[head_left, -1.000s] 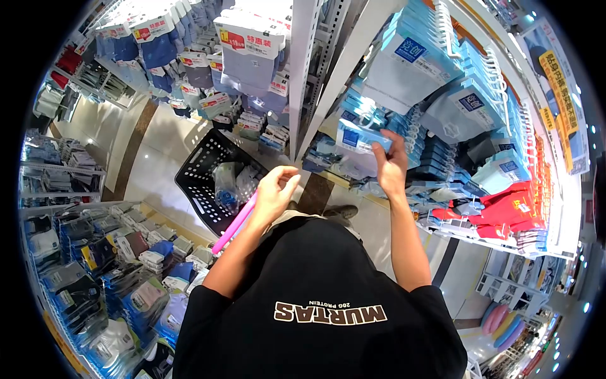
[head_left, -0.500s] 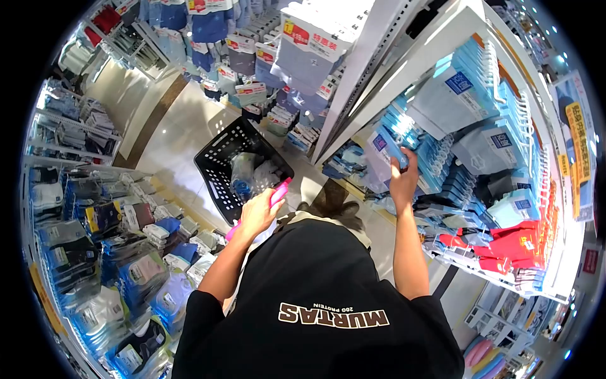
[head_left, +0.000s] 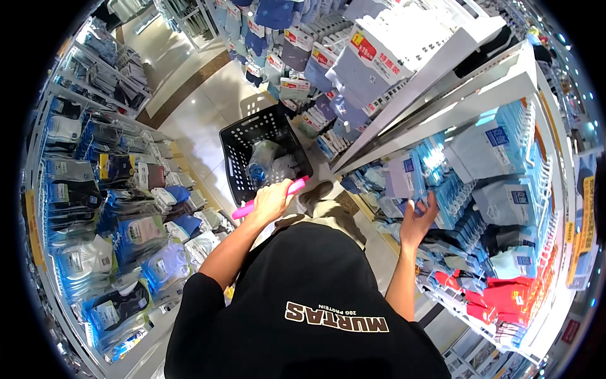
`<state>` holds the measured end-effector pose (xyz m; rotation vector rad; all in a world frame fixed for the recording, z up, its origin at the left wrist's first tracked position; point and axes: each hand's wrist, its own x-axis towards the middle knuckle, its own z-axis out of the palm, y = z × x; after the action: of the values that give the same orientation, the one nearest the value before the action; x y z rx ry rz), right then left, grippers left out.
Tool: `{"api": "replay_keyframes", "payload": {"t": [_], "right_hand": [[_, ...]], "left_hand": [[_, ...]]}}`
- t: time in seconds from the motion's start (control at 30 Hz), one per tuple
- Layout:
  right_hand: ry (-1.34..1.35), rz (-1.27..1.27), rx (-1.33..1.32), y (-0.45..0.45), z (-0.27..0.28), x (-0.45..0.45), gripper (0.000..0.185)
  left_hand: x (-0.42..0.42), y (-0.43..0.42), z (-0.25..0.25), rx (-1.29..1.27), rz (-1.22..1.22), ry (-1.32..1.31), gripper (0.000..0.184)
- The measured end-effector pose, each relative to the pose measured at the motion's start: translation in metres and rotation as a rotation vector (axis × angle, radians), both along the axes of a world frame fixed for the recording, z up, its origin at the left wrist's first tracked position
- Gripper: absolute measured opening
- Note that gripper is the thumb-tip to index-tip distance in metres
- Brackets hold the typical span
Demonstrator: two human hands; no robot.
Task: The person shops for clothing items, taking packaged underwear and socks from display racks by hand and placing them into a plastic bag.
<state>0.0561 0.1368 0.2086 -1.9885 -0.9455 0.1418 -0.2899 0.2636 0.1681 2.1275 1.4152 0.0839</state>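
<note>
My left hand (head_left: 273, 201) is wrapped round the pink handle (head_left: 245, 210) of a black basket. The black perforated basket (head_left: 230, 158) stands on the floor in front of me, with clear plastic-wrapped packs (head_left: 264, 155) inside. My right hand (head_left: 418, 221) is raised beside the right rack, fingers apart and curved, holding nothing. Just above its fingertips hangs a pale pack with a blue label (head_left: 404, 175). More light-blue packs (head_left: 486, 151) hang on white hooks to its right.
A rack of packaged garments (head_left: 88, 252) runs along the left. Sock packs with red and white labels (head_left: 369, 63) hang at the top. White shelf uprights (head_left: 404, 110) separate the racks. Red garments (head_left: 505, 300) hang at lower right.
My left hand has closed round the pink handle. My right hand has come away from the pale pack and its fingers have spread. The view has turned, shifting the racks and basket rightward.
</note>
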Motion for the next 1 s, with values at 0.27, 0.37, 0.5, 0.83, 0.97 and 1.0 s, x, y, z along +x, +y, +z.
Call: {"api": "replay_keyframes", "payload": {"t": [0.27, 0.37, 0.5, 0.83, 0.97, 1.0], "right_hand": [[0.35, 0.255, -0.036, 0.024, -0.007, -0.034, 0.03], [0.348, 0.517, -0.247, 0.05, -0.023, -0.055, 0.035], [0.481, 0.696, -0.571, 0.088, -0.033, -0.082, 0.043], [0.392, 0.909, -0.673, 0.205, -0.068, -0.104, 0.045], [0.341, 1.013, -0.635, 0.251, -0.082, -0.12, 0.046], [0.345, 1.025, -0.611, 0.258, -0.088, -0.125, 0.044]], "left_hand": [[0.0, 0.022, -0.003, 0.006, 0.077, -0.052, 0.031], [-0.003, 0.037, -0.002, 0.029, 0.077, -0.045, 0.029], [-0.005, 0.057, -0.003, 0.044, 0.108, -0.061, 0.028], [-0.013, 0.106, -0.015, 0.096, 0.189, -0.052, 0.032], [-0.019, 0.126, -0.022, 0.134, 0.225, -0.05, 0.034], [-0.02, 0.13, -0.024, 0.155, 0.241, -0.065, 0.033]]}}
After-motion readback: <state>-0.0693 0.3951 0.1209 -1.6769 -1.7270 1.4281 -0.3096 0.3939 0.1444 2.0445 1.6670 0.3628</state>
